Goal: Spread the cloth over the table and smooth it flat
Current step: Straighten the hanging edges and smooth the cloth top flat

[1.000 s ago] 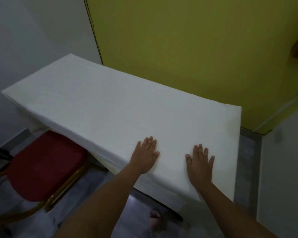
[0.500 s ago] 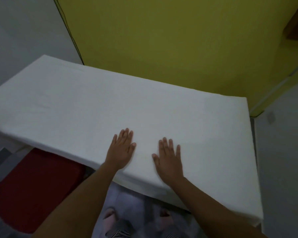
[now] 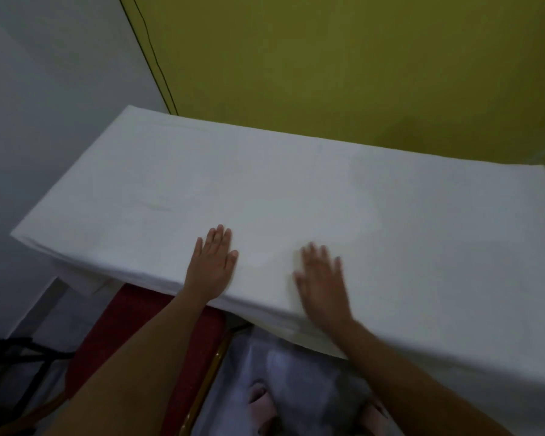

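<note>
Pressing palm-down on smooth white fabric cloth (image 3: 296, 190) near its front edge with left hand (image 3: 213, 265) and blurred right hand (image 3: 323, 284), fingers (image 3: 219, 239) straight.

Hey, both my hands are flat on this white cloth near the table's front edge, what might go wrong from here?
The left hand and right hand press near the front edge, so a sweep toward you may drag the white cloth off. The layered folds at its near left corner may stay bunched.
</note>
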Motion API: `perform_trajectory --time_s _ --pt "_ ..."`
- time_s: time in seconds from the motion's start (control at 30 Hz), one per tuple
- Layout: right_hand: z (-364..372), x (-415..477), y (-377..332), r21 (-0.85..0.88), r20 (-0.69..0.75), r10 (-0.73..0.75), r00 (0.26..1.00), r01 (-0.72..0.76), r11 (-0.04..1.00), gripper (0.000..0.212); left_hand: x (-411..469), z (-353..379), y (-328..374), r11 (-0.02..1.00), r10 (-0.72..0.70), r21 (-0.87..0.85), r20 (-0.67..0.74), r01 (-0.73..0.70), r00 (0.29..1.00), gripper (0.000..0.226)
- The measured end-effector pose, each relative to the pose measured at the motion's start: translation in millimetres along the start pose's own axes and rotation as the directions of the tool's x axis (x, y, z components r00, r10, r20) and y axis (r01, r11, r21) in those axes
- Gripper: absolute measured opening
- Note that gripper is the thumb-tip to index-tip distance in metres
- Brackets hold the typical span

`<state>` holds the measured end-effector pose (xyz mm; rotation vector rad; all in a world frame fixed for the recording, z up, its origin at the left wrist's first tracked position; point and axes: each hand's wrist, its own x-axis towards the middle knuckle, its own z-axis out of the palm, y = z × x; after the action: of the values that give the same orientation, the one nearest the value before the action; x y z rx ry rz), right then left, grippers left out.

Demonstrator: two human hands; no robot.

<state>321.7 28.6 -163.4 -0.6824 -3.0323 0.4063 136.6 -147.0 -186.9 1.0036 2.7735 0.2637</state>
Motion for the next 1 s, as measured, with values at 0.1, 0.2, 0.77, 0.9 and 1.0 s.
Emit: perform_trajectory --time_s 0.1,0.2,0.77,0.9,1.0 --pt "-2 37 11 0.025 0.036 0.279 0.960 -0.280 0.960 0.058 2 -8 -30 1.000 -0.020 -0.007 -0.021 0.020 1.000 0.056" --pt "11 56 -27 -0.018 0.093 0.210 0.973 -0.209 0.978 0.060 2 -14 -59 0.998 -0.066 -0.019 -0.043 0.065 0.997 0.056" --pt "8 31 -48 0.061 -0.001 -0.053 0.999 0.053 0.997 0.050 14 -32 -36 0.987 -0.158 0.025 -0.062 0.160 0.985 0.057" --pt "-17 11 62 -0.040 -0.007 0.375 0.927 -0.374 0.926 0.055 25 -7 87 0.987 0.158 0.031 -0.006 -0.157 0.987 0.057" --pt "-29 -20 125 -0.028 0.057 0.437 0.898 -0.436 0.900 0.061 20 16 181 0.922 0.388 -0.026 0.074 -0.387 0.919 0.058"
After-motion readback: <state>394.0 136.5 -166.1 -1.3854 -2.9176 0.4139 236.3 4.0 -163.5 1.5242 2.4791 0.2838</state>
